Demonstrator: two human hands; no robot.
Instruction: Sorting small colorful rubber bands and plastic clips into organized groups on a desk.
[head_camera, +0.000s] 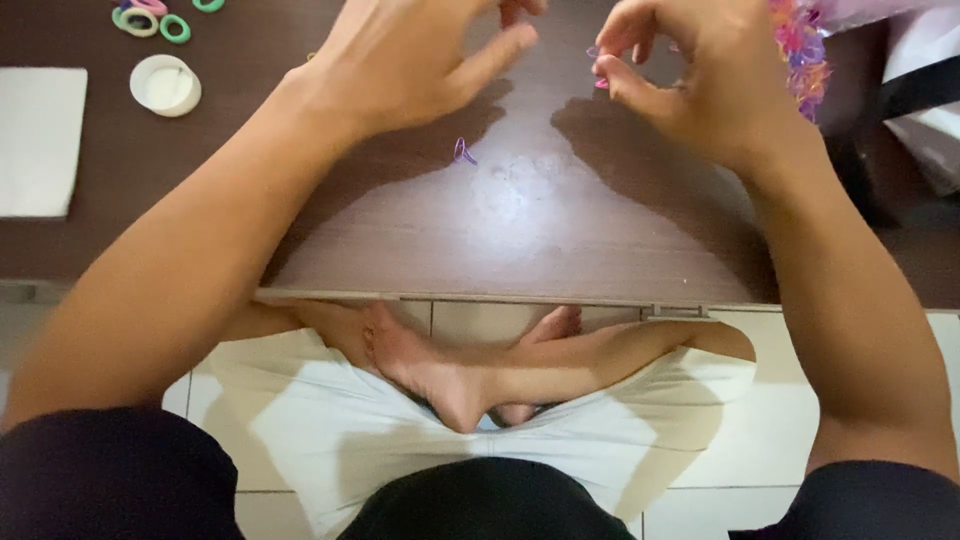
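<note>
Right hand (700, 75): fingertips pinch small pink-purple loop band (598, 66) above dark bench (520, 230) | left hand (410, 55): fingers loosely apart, empty | purple band (464, 152): lies on bench between both hands.

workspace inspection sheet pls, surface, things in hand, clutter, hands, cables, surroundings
surface: dark brown wooden table, glossy, light glare near the middle
job's things: small pink and purple bands pinched at the right fingertips; one purple band loose on the table
clutter: coloured hair ties, round white lid, white sheet, heap of coloured bands
hands: left hand raised, nothing seen in it; right hand pinching bands
cables: nothing seen
surroundings: white tiled floor, crossed legs under the table
</note>
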